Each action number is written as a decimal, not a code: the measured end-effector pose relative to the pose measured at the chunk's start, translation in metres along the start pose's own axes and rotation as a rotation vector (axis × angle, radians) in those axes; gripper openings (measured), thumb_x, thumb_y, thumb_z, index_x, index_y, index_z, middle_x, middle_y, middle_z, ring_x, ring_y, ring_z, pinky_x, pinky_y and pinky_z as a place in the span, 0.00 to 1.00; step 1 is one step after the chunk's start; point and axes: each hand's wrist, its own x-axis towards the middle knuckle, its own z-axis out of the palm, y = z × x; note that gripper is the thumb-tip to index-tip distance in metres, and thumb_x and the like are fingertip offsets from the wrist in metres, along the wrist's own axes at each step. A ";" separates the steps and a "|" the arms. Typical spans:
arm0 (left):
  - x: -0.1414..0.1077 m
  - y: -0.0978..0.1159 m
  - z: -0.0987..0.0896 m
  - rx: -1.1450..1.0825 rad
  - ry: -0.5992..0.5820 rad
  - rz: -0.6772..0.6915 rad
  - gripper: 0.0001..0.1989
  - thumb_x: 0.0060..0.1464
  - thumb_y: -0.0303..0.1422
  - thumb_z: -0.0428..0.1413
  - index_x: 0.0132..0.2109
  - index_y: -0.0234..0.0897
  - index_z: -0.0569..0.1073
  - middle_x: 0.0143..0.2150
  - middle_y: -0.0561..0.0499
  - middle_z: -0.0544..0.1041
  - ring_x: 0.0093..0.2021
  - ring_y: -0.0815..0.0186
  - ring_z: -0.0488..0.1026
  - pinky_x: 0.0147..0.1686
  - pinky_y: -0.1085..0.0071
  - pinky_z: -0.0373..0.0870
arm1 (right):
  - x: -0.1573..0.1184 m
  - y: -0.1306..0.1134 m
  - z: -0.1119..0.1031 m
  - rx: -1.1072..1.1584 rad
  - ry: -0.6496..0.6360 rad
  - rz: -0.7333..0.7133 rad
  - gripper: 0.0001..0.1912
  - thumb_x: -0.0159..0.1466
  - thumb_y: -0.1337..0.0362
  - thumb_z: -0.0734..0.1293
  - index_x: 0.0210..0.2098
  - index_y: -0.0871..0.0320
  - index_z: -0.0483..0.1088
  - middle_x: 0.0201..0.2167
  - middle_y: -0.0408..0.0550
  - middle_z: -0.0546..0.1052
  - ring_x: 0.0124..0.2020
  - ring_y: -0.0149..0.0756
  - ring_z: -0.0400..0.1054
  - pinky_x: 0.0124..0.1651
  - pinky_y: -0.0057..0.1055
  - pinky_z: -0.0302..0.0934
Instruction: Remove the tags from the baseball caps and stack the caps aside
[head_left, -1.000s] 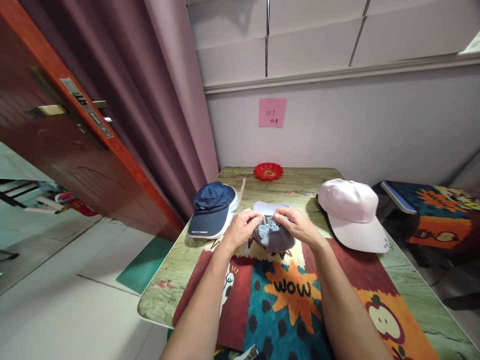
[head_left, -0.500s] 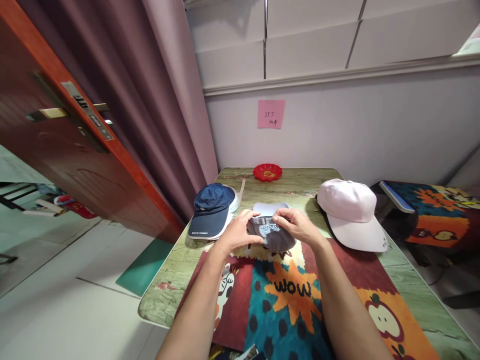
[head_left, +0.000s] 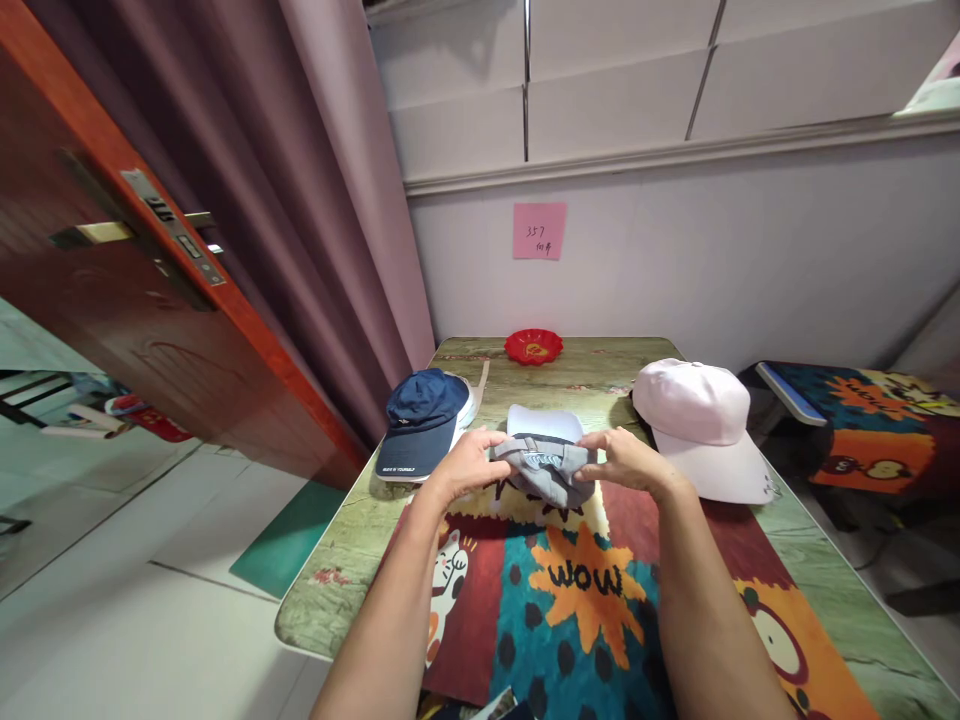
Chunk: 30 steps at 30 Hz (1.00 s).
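Observation:
A grey cap (head_left: 551,482) with a pale brim pointing toward the wall is held between my two hands, over the middle of the table. My left hand (head_left: 469,465) pinches the left end of its back band. At the right end, my right hand (head_left: 626,462) grips the band between thumb and fingers. A navy cap (head_left: 424,415) lies to the left, on top of something white. On the right rests a pale pink cap (head_left: 697,420), its brim toward the front right.
A red scalloped dish (head_left: 533,347) sits at the back of the green table (head_left: 322,590). A colourful mat (head_left: 585,600) covers the front. Beside the table stand a wooden door (head_left: 247,370) on the left and another patterned surface (head_left: 870,430) on the right.
My right hand has moved right along the grey cap's band to its right end. The band now looks stretched wider, and the cap's back faces me more squarely.

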 end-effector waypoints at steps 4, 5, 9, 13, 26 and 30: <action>-0.004 0.018 -0.006 -0.612 0.019 -0.042 0.11 0.47 0.33 0.66 0.37 0.33 0.79 0.31 0.52 0.78 0.32 0.66 0.74 0.36 0.73 0.70 | -0.010 -0.006 -0.003 0.604 0.054 -0.274 0.14 0.58 0.53 0.74 0.33 0.59 0.78 0.31 0.46 0.78 0.34 0.38 0.71 0.38 0.32 0.65; -0.004 0.021 -0.006 -0.766 0.045 -0.024 0.13 0.46 0.34 0.67 0.39 0.33 0.79 0.33 0.50 0.79 0.33 0.65 0.76 0.37 0.72 0.71 | -0.011 -0.009 -0.001 0.752 0.083 -0.315 0.15 0.57 0.53 0.76 0.31 0.59 0.77 0.28 0.44 0.77 0.30 0.35 0.69 0.34 0.29 0.63; 0.001 0.023 0.004 -1.190 0.136 0.011 0.21 0.45 0.38 0.69 0.45 0.34 0.79 0.40 0.45 0.82 0.40 0.58 0.80 0.47 0.65 0.75 | -0.001 -0.027 0.015 1.276 0.164 -0.290 0.14 0.57 0.54 0.76 0.33 0.58 0.76 0.27 0.42 0.78 0.26 0.32 0.71 0.32 0.28 0.65; -0.003 0.008 0.028 -1.400 0.143 -0.060 0.29 0.52 0.52 0.62 0.52 0.34 0.77 0.49 0.42 0.82 0.57 0.47 0.75 0.60 0.52 0.68 | 0.023 -0.033 0.030 1.610 0.048 -0.166 0.13 0.64 0.55 0.71 0.42 0.57 0.76 0.35 0.47 0.82 0.39 0.41 0.78 0.47 0.38 0.71; 0.005 0.002 0.052 -1.650 0.047 -0.086 0.34 0.64 0.53 0.46 0.67 0.36 0.67 0.64 0.42 0.73 0.68 0.46 0.63 0.69 0.46 0.53 | 0.047 0.005 0.041 1.885 -0.014 -0.096 0.17 0.67 0.58 0.64 0.50 0.60 0.73 0.44 0.53 0.83 0.51 0.48 0.76 0.60 0.51 0.66; 0.018 -0.003 0.043 -1.694 0.162 -0.037 0.31 0.66 0.49 0.46 0.67 0.34 0.67 0.63 0.42 0.73 0.68 0.47 0.63 0.70 0.48 0.52 | 0.050 0.007 0.048 1.853 -0.080 -0.098 0.21 0.69 0.52 0.61 0.52 0.60 0.73 0.47 0.55 0.82 0.54 0.48 0.75 0.62 0.52 0.63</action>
